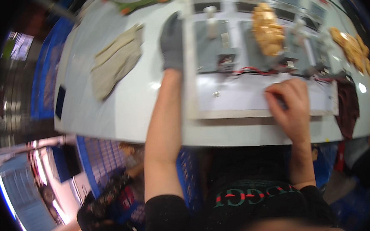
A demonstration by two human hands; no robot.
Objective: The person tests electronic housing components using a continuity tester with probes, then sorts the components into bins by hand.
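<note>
My left hand (172, 41), in a grey glove, is against the left edge of a white-framed board (232, 113). Its fingers are blurred and partly hidden by that edge. Bare and curled, my right hand (291, 103) is over the near part of the board. Something dark shows in the gap between its thumb and fingers, too small to name. Grey plates (206, 49) lie in rows on the board, with red and black wires (252, 71) along them. An amber, lumpy carved-looking piece (268, 30) sits among the plates. A small white piece (216, 95) lies nearer me.
On the white table (108, 121) left of the board lies a beige glove (119, 62). Behind it stands a green round device (142, 0) with orange feet. Another amber piece (352, 50) and a dark maroon cloth (347, 104) are at the right. A blue crate (98, 160) stands below the table.
</note>
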